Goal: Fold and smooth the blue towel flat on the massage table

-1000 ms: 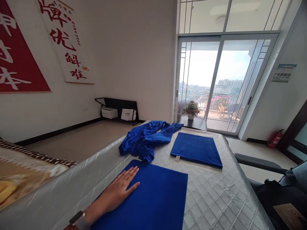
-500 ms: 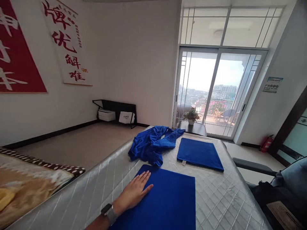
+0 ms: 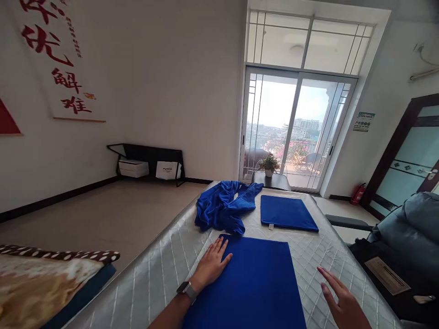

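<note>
My left hand (image 3: 211, 263), with a watch (image 3: 187, 290) on the wrist, lies flat on the upper left part of a smooth blue folded cloth (image 3: 259, 283). Its fingers are stretched out and grip nothing. Right of that cloth, over the quilted silver cover (image 3: 322, 256), my right hand (image 3: 339, 297) is held with fingers apart and nothing in them. Beyond the left fingertips a crumpled blue cloth (image 3: 222, 208) lies in a heap, touching the far edge of the flat one. A second flat blue folded piece (image 3: 288, 212) with a small white tag sits farther back on the right.
A patterned blanket (image 3: 51, 283) is at the lower left. On the right stands a dark padded chair (image 3: 411, 228) with a black bag (image 3: 370, 251). A potted plant (image 3: 269, 165) stands beyond the far end, before glass doors. A black shelf (image 3: 151, 157) is by the wall.
My right hand has come into view at the lower right. The view has turned to the right. My left hand still rests flat on the blue cloth.
</note>
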`<state>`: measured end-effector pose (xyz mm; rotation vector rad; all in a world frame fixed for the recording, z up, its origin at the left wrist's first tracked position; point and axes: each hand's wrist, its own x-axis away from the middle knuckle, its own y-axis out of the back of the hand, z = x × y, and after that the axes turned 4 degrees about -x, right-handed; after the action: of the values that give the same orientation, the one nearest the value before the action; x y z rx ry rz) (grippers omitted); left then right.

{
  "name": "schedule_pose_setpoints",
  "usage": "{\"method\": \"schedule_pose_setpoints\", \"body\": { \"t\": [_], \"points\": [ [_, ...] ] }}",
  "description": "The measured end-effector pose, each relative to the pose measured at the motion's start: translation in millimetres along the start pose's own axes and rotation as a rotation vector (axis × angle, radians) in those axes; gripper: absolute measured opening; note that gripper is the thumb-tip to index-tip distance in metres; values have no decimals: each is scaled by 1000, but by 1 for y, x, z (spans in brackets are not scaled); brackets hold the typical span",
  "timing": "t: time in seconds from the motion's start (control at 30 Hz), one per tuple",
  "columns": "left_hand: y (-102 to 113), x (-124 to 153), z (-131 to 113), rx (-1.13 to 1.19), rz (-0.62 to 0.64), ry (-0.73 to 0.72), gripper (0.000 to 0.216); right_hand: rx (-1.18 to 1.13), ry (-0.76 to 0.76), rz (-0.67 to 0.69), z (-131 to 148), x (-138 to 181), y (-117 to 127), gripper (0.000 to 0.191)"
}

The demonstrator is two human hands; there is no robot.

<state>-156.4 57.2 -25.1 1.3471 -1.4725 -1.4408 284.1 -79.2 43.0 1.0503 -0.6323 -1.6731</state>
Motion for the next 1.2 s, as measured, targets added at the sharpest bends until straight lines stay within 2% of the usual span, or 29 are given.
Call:
{"method": "schedule_pose_setpoints", "body": {
  "t": [0.07, 0.17, 0.3, 0.4, 0.47, 0.53, 0.67, 0.77, 0.83, 0.9, 0.97, 1.03, 1.2],
  "points": [
    [2, 2, -1, -10, 1, -3, 74, -11, 56, 153, 34, -36, -35, 63],
    [5, 4, -2, -19, -17, -8, 74, 118, 49, 243, 68, -79, -79, 67],
    [12, 6, -2, -34, -8, 41, 77, 250, -39, 296, 65, -96, -112, 70],
    [22, 9, -17, -37, -40, 33, 78, 296, -15, 252, 52, -94, -123, 69],
    [27, 11, -40, -17, -22, -33, 80, 302, 24, 252, 50, -93, -128, 68],
    [27, 11, -74, 17, 24, -134, 81, 281, 49, 291, 52, -93, -131, 67],
    [12, -5, -149, 99, 48, -341, 73, 279, 60, 354, 58, -91, -134, 68],
    [-6, -31, -188, 147, 38, -365, 70, 319, 86, 379, 57, -88, -133, 65],
    [-16, -47, -198, 151, 14, -324, 69, 339, 76, 377, 57, -87, -132, 65],
    [-22, -57, -194, 135, -3, -287, 68, 345, 63, 364, 58, -88, -132, 64],
    [-23, -59, -177, 107, 1, -255, 68, 338, 49, 347, 59, -89, -132, 64],
    [-18, -54, -150, 70, 16, -210, 69, 325, 29, 334, 60, -90, -133, 67],
    [5, -31, -62, -28, 39, -92, 74, 308, 8, 319, 57, -91, -138, 69]
  ]
}}
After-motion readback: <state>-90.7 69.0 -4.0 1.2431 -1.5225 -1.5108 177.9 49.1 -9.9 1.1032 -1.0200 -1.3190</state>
